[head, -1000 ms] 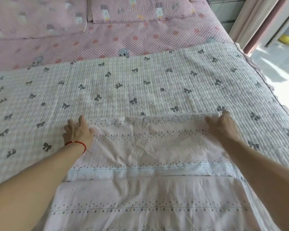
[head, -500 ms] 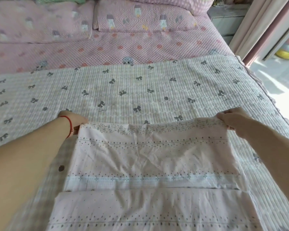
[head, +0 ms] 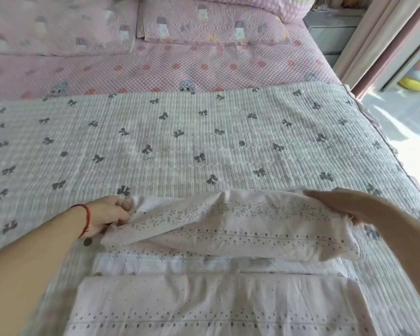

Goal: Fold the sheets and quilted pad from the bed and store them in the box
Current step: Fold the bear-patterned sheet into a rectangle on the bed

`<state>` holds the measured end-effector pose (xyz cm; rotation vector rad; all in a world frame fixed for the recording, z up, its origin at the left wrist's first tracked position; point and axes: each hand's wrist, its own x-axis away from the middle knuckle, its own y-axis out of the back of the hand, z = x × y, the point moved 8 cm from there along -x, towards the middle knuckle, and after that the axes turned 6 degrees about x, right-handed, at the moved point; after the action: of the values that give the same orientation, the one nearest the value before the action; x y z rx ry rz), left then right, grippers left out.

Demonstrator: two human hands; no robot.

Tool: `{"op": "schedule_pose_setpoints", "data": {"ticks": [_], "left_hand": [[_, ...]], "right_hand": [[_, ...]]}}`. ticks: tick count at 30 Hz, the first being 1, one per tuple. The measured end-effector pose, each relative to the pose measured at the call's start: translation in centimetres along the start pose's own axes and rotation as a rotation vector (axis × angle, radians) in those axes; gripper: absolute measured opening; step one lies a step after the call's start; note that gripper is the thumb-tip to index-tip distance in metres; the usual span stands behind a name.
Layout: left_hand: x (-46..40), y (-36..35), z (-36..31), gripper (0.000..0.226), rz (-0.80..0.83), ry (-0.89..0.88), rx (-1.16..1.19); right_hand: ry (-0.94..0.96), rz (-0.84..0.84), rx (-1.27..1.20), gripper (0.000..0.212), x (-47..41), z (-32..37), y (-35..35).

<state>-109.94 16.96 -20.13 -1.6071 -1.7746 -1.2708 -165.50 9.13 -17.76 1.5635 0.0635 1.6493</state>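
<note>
A pale pink sheet with small grey leaf and dot print lies partly folded on the near part of the bed. Its far edge is lifted off the bed and curls back toward me. My left hand, with a red cord at the wrist, grips the far left corner. My right hand grips the far right corner from above. Under the sheet lies the quilted pad, white and ribbed with grey bows, spread flat across the bed. No box is in view.
Beyond the pad a pink checked bedspread and two pink pillows cover the head of the bed. A curtain and bright floor lie past the bed's right edge.
Both hands took hold of the sheet's far corners, lifted that edge off the bed and brought it back toward me. The view tipped up toward the pillows.
</note>
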Motion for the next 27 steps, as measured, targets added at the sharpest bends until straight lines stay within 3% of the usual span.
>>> {"op": "schedule_pose_setpoints", "data": {"ticks": [2, 4, 6, 9, 11, 14, 16, 18, 22, 24, 25, 27], "left_hand": [[-1.0, 0.2, -1.4, 0.021, -0.158, -0.035, -0.078], [-1.6, 1.3, -2.8, 0.041, -0.363, -0.076, -0.020], [-1.4, 1.3, -3.2, 0.068, -0.406, -0.042, -0.109], [-1.3, 1.1, -3.5, 0.061, -0.409, -0.059, -0.148], [-1.4, 2.0, -4.5, 0.041, -0.405, -0.183, 0.054], [0.5, 3.7, -8.3, 0.010, -0.381, -0.466, 0.409], [2.5, 4.8, -10.6, 0.018, -0.301, -0.629, 0.578], [3.7, 5.4, -11.3, 0.028, -0.255, -0.688, 0.565], [2.0, 4.8, -7.0, 0.034, -0.306, -0.507, 0.251], [0.9, 3.5, -5.1, 0.041, -0.313, -0.401, 0.105], [0.6, 2.8, -4.4, 0.046, -0.316, -0.356, 0.047], [0.2, 1.4, -3.6, 0.057, -0.341, -0.308, -0.005]], "right_hand": [[-0.026, -0.095, 0.220, 0.098, -0.5, 1.3, -0.6], [0.013, -0.216, 0.293, 0.119, -0.8, 2.5, -1.0], [0.058, -0.276, 0.317, 0.091, -0.5, 3.3, -1.5], [0.154, -0.243, 0.125, 0.041, -0.2, 3.5, -2.6], [0.204, -0.272, -0.126, 0.026, 0.2, 3.9, -1.7], [0.326, -0.544, -0.390, 0.014, 2.4, 5.2, 3.4], [0.454, -0.734, -0.459, 0.005, 5.1, 6.4, 6.6], [0.540, -0.778, -0.375, 0.003, 6.9, 7.1, 7.7], [0.528, -0.421, -0.082, 0.014, 5.1, 5.2, 2.9], [0.472, -0.311, 0.035, 0.048, 3.4, 3.8, 0.5], [0.438, -0.321, 0.060, 0.063, 2.5, 3.6, -0.1], [0.391, -0.450, 0.052, 0.065, 1.2, 3.9, 0.1]]}}
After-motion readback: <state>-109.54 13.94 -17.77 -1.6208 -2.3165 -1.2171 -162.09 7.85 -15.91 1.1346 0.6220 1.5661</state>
